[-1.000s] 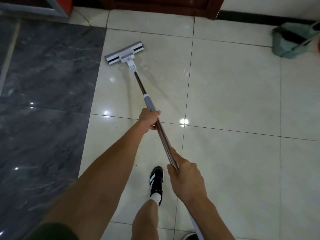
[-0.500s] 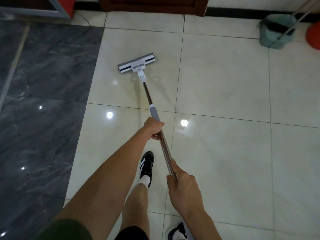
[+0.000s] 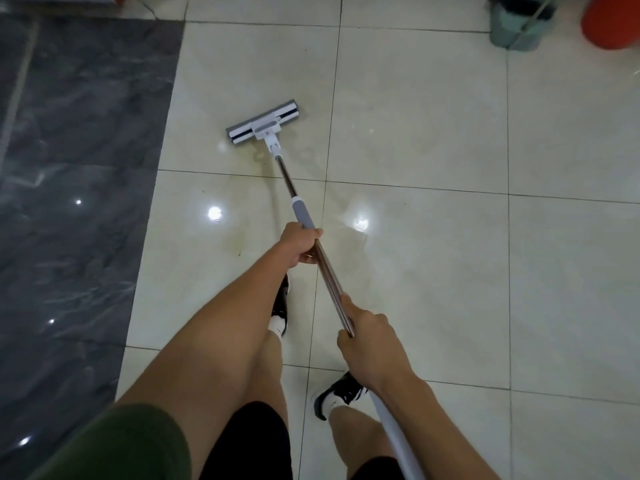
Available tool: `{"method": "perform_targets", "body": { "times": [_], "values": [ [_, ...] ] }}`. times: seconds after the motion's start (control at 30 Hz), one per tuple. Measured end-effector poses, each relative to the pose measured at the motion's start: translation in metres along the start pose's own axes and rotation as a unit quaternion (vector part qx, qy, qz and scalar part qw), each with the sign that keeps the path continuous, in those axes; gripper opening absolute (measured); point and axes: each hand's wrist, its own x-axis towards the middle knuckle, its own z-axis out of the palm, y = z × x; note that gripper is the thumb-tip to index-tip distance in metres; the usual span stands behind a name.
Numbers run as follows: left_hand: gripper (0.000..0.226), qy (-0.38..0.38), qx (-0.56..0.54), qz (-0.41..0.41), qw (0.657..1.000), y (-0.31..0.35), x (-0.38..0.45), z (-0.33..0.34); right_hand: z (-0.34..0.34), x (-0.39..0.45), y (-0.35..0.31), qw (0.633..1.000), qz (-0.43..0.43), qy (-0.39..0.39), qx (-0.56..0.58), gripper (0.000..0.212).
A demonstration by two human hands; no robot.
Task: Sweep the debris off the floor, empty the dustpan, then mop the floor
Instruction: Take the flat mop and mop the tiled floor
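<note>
A flat mop with a white and grey head (image 3: pixel 263 127) lies on the cream tiled floor (image 3: pixel 433 271). Its metal pole (image 3: pixel 329 285) runs back toward me. My left hand (image 3: pixel 300 244) grips the pole just below the grey sleeve. My right hand (image 3: pixel 367 336) grips the pole lower down, near its white end. A faint wet streak shows on the tiles behind the mop head.
A dark grey marble strip (image 3: pixel 69 202) borders the tiles on the left. At the top right stand a green mop bucket (image 3: pixel 519 22) and a red object (image 3: pixel 613 24). My two feet in black and white shoes (image 3: pixel 341 396) stand on the tiles below my hands.
The mop head has been pulled back toward me across the tile, and I have stepped backward. Both hands keep their grip on the pole.
</note>
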Motion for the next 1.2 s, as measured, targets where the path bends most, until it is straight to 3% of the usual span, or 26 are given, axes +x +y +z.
{"method": "perform_targets", "body": {
  "times": [0.3, 0.5, 0.67, 0.83, 0.97, 1.2],
  "values": [
    [0.029, -0.001, -0.056, -0.002, 0.998, 0.027, 0.052, 0.004, -0.032, 0.056, 0.0, 0.998, 0.012, -0.004, -0.067, 0.069],
    [0.019, 0.043, -0.072, 0.008, 0.996, 0.093, 0.117, -0.056, -0.049, 0.149, -0.064, 0.998, -0.016, -0.011, -0.065, 0.071],
    [0.026, 0.085, -0.084, 0.0, 0.993, 0.143, 0.165, -0.12, -0.053, 0.218, -0.133, 0.997, -0.044, -0.019, -0.065, 0.071],
    [0.035, 0.074, -0.11, -0.006, 0.991, 0.173, 0.187, -0.134, -0.074, 0.254, -0.148, 0.995, -0.041, -0.012, -0.088, 0.068],
    [0.068, 0.071, -0.071, 0.002, 0.995, 0.173, 0.18, -0.125, -0.079, 0.247, -0.145, 0.996, -0.036, -0.026, -0.075, 0.067],
    [0.059, 0.086, -0.086, 0.0, 0.993, 0.172, 0.171, -0.097, -0.097, 0.242, -0.118, 0.994, -0.057, -0.031, -0.086, 0.068]
  ]
}}
